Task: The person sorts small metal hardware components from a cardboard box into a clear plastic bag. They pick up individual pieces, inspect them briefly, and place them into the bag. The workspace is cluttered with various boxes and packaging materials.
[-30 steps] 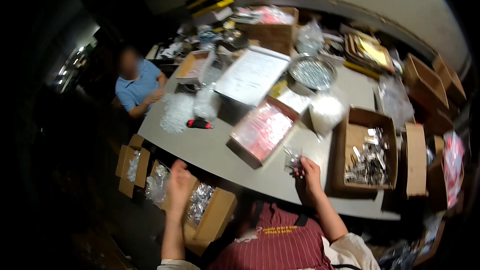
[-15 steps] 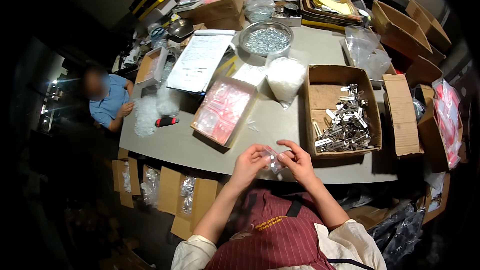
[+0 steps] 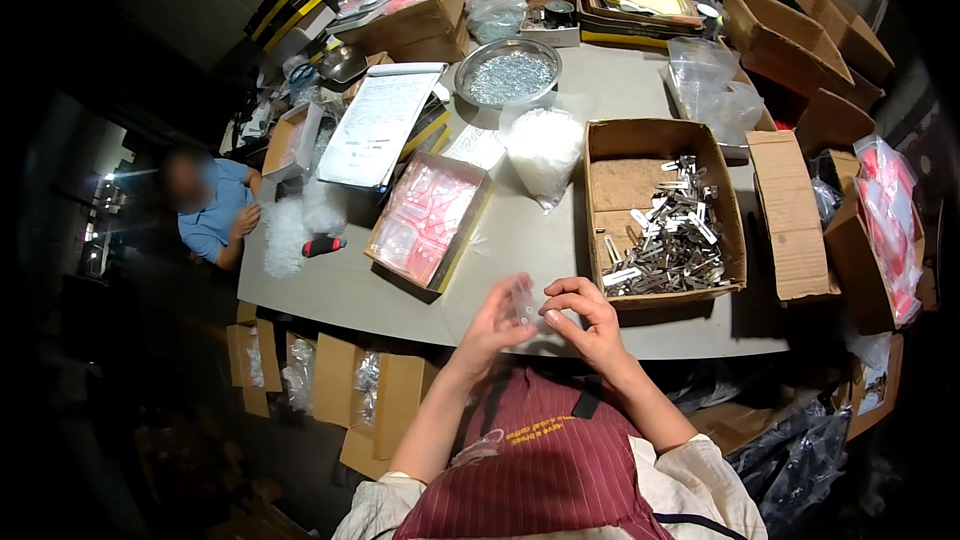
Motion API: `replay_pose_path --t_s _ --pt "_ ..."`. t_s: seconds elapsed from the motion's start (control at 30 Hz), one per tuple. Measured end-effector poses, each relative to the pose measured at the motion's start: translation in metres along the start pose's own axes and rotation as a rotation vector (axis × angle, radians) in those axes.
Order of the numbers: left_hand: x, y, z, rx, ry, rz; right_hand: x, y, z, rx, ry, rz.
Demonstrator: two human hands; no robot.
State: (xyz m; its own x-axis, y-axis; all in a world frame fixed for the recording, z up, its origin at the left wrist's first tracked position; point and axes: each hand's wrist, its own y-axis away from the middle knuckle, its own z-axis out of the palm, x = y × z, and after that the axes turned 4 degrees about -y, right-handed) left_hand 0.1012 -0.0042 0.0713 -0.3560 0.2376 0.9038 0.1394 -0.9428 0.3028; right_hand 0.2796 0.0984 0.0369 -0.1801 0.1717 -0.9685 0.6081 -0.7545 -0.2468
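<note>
Just above the table's front edge, my left hand (image 3: 490,328) grips a small clear plastic bag (image 3: 525,306), thumb on the near side. A few tiny pale pieces seem to show through the bag, though its lower part is blurred. My right hand (image 3: 592,328) is closed, with curled fingers and thumb pinching at the bag's right edge. Beyond my left hand stands an open box of small pink-and-clear packets (image 3: 425,220). Nearest my right hand is a cardboard box (image 3: 618,180) with a heap of metal clips (image 3: 675,240).
Behind my hands stand a clear bag of white pieces (image 3: 543,150) and a metal bowl (image 3: 463,90) of small shiny parts. A notepad (image 3: 375,120) and a red-and-black tool (image 3: 323,246) lie left. A person in blue (image 3: 215,205) is at the left end. Open cartons (image 3: 345,385) stand below.
The bag has tilted more upright in my left hand, and its lower end is blurred. My right fingers have curled and shifted toward its edge. The view has shifted slightly.
</note>
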Motion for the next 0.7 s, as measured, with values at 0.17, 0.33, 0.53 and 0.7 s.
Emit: replay_pose_path --t_s 0.17,0.33,0.53,0.7 --pt "0.001 0.004 0.006 -0.026 0.223 -0.035 -0.001 -0.003 -0.009 0.0 0.041 -0.034" --pt "-0.01 0.01 -0.002 0.322 0.019 0.103 0.013 0.004 -0.017 -0.031 -0.137 0.108" --pt "0.005 0.009 0.017 0.394 -0.174 0.242 0.021 0.008 -0.012 -0.139 -0.164 0.261" --pt "0.01 0.012 0.018 0.442 -0.234 0.239 0.026 0.009 -0.01 -0.204 -0.297 0.316"
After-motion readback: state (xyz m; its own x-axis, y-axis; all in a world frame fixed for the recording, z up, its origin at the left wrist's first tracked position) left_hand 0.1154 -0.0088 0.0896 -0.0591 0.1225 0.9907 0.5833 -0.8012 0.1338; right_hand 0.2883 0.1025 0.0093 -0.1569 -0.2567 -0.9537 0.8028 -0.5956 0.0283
